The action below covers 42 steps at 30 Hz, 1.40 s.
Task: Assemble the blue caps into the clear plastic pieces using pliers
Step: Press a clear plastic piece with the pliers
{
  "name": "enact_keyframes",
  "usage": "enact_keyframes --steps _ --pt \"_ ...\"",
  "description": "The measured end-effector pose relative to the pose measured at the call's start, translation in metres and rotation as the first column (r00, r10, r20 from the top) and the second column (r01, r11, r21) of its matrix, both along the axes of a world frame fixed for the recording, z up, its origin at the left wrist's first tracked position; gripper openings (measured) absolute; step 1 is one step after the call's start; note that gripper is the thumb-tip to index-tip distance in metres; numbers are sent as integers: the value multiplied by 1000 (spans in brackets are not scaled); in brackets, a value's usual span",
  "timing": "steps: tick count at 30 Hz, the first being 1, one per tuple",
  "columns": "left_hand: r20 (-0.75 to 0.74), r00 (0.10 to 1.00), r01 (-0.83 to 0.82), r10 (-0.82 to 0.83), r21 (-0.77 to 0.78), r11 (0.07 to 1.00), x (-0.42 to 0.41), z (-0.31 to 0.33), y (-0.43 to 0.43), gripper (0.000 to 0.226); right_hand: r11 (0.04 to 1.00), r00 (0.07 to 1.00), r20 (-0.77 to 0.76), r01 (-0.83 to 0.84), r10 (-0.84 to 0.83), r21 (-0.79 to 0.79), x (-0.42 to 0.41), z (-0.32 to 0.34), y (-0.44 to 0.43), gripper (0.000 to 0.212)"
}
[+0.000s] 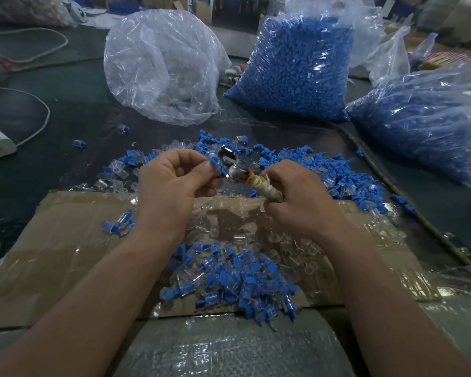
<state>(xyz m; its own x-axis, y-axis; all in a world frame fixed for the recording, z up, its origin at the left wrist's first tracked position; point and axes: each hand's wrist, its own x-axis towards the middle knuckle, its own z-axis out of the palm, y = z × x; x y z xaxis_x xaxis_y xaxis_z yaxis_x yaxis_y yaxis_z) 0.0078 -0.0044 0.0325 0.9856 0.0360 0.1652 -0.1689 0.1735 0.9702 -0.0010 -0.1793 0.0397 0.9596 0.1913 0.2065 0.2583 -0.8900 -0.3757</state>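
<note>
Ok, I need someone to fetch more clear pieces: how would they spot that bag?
Look across the dark table, beyond the loose parts pile. Three big bags sit there; take the leftmost bag. It looks colourless and see-through; the middle bag and the right bag are packed with blue caps.

The left arm (93,289) and right arm (378,281) are bare. The left hand (174,175) and right hand (302,197) are bare too, with short nails.
</note>
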Motion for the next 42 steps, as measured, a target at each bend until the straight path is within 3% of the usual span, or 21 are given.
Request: enact_keyframes --steps 4,7,10,12,19,23,26,28,31,33,37,39,42 --pt "-72 997 36 -34 20 999 1 4 7 11 979 986 30 160 -165 130 5 -1 -16 19" --pt "-114 960 270 -257 128 954 -2 7 9 2 944 951 -6 307 -308 123 10 -3 -31 24" --pt "-171 824 567 -540 236 789 -7 10 9 10 909 909 -61 415 -413 23 14 -6 -42 40" --pt "-176 731 679 -659 277 680 -9 8 7 12 887 883 -99 461 -460 -9 16 -8 -46 46" --pt "-202 550 822 -810 303 483 -10 3 6 10 848 829 -182 526 -529 -67 18 -13 -57 57" --pt "-210 544 828 -812 290 480 -11 4 6 15 833 807 -210 543 -553 -106 19 -15 -59 66" --pt "-181 642 758 -745 296 581 -12 7 5 21 832 797 -240 537 -554 -138 19 -15 -60 59" --pt "-142 754 651 -641 290 701 -11 8 4 21 837 796 -259 528 -547 -145 19 -15 -61 59" --pt "-96 930 367 -355 295 882 -7 6 4 11 846 794 -292 513 -533 -146 19 -17 -61 76" --pt "-54 989 147 -137 347 926 0 2 6 7 848 788 -319 511 -527 -140 18 -18 -60 82" --pt "104 987 -158 121 550 820 10 -5 12 19 849 783 -333 509 -525 -140 18 -16 -58 84" --pt "167 974 -227 156 647 728 11 -8 12 14 852 793 -315 504 -522 -143 16 -15 -59 76" --pt "198 974 -227 113 786 575 13 -14 10 25 857 835 -195 498 -515 -133 16 -14 -56 60"
